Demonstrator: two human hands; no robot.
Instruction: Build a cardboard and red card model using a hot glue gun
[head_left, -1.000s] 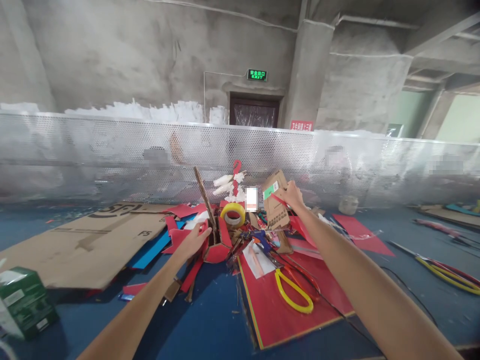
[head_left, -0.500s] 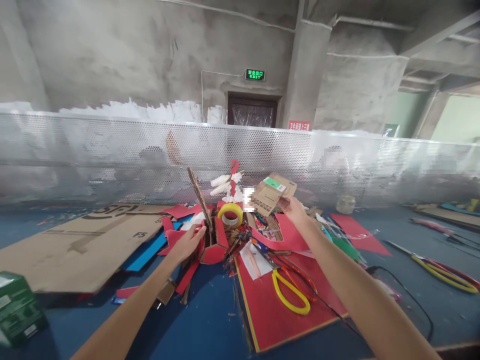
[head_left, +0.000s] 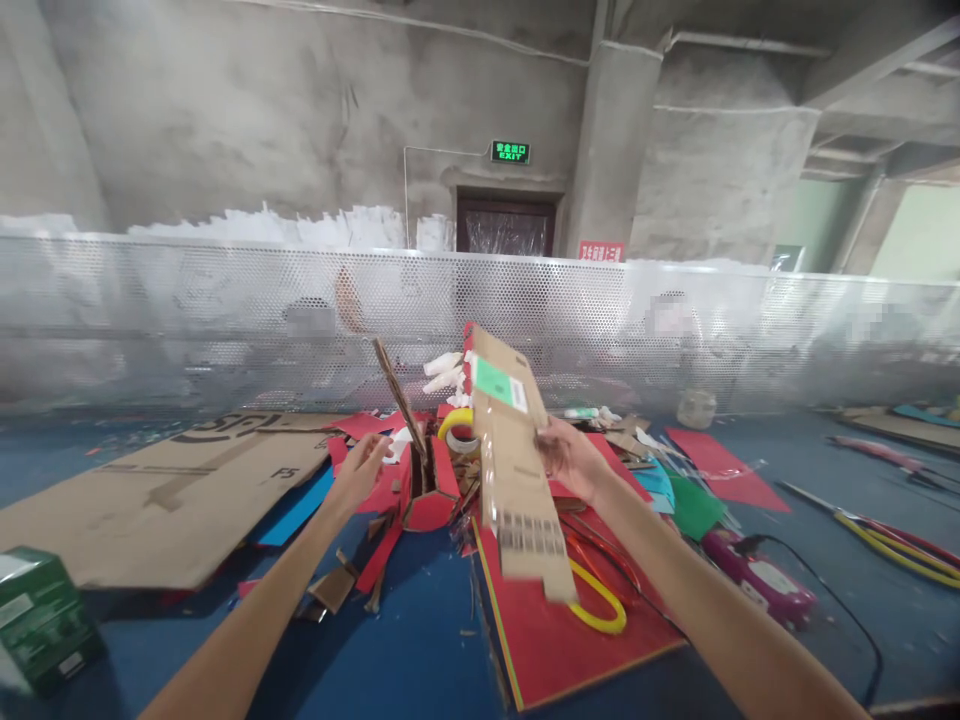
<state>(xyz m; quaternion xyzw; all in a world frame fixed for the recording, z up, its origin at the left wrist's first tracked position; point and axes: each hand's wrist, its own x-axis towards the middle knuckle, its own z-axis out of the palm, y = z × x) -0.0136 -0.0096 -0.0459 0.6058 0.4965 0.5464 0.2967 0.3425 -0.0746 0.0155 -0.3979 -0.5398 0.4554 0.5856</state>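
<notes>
My right hand (head_left: 574,462) grips a brown cardboard piece (head_left: 521,470) by its right edge. The piece is held up at a tilt, with a green-and-white label on its upper part and a notched lower end. My left hand (head_left: 361,472) is raised beside a red and brown cardboard construction (head_left: 431,508), its bent fingers slightly apart and holding nothing that I can see. A long cardboard strip (head_left: 401,395) sticks up out of that construction. The held piece partly hides a yellow tape roll (head_left: 455,428) and yellow-handled scissors (head_left: 604,605) lying on a red board (head_left: 570,665).
A large cardboard sheet (head_left: 165,500) and a green box (head_left: 45,620) lie to the left. Colored scraps crowd the middle. On the right are a purple device (head_left: 757,580) with a black cord, another pair of scissors (head_left: 892,545) and a glass jar (head_left: 696,408). A perforated metal partition (head_left: 187,330) stands behind.
The cardboard piece has swung upright and come nearer, now covering the scissors' blades. My left hand has let go of the construction and moved slightly left and up.
</notes>
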